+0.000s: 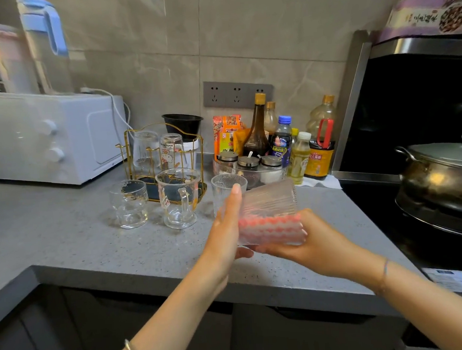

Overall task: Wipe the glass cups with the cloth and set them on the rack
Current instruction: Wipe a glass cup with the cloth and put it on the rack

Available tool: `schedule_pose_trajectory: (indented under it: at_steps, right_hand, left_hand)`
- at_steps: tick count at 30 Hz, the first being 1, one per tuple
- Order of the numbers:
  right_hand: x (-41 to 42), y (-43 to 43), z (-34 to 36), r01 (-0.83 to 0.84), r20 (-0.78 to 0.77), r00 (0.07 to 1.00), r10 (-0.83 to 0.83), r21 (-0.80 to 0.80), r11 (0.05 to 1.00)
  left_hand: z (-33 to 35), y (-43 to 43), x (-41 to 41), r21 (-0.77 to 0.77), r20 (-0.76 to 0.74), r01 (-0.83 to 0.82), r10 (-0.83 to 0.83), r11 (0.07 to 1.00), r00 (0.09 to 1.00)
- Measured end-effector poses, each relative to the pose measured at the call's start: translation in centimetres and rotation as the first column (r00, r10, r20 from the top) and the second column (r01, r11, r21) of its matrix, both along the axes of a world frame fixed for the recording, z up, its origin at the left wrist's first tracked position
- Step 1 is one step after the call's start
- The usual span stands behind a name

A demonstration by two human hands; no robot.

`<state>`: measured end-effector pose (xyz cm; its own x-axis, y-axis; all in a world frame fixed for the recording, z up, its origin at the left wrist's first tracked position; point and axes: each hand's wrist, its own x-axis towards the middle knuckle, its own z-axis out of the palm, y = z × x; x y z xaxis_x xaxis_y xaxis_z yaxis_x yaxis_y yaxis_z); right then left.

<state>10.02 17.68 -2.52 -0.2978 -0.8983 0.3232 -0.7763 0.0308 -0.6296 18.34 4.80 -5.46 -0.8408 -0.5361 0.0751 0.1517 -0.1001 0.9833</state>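
A ribbed glass cup (270, 202) lies on its side in the air above the counter's front edge. My left hand (225, 230) presses its straight fingers against the cup's left end, with the thumb underneath. My right hand (319, 242) grips the pink and white cloth (269, 225), which shows through the glass at the cup's right end. The gold wire rack (200, 163) stands behind, with two glass cups (146, 150) (172, 151) upside down on it. In front of the rack stand a small glass (129, 203), a handled glass mug (178, 197) and another ribbed glass (225, 186).
A white microwave (44, 138) fills the back left of the grey counter (65, 241). Bottles and seasoning jars (277, 149) crowd the back right. A lidded wok (443, 176) sits on the stove at the right. A black bowl (184, 124) stands behind the rack.
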Motion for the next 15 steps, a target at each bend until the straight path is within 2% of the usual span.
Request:
schedule_pose_trajectory:
  at_steps: [4, 7, 10, 12, 15]
  right_hand:
    - [0.3, -0.3, -0.5, 0.03, 0.294, 0.956, -0.017, -0.041, 0.999]
    - [0.5, -0.2, 0.2, 0.008, 0.518, 0.855, 0.012, -0.036, 0.999]
    - [0.7, 0.2, 1.8, -0.029, 0.676, 0.733, 0.074, -0.078, 0.997]
    - [0.9, 0.7, 2.9, -0.06, 0.726, 0.677, 0.124, -0.113, 0.992]
    - [1.0, 1.3, 3.8, -0.08, 0.645, 0.753, 0.129, -0.104, 0.991]
  left_hand:
    - [0.0, 0.3, -0.5, -0.188, -0.107, -0.173, 0.155, 0.967, 0.982]
    - [-0.4, 0.0, -0.6, -0.357, -0.214, -0.266, 0.199, 0.895, 0.956]
    - [-0.5, -0.3, -0.6, -0.454, -0.311, -0.3, 0.165, 0.839, 0.936]
    - [-0.2, -0.3, -0.6, -0.484, -0.382, -0.303, 0.113, 0.821, 0.917]
    - [0.0, -0.3, -0.6, -0.49, -0.408, -0.272, 0.057, 0.828, 0.911]
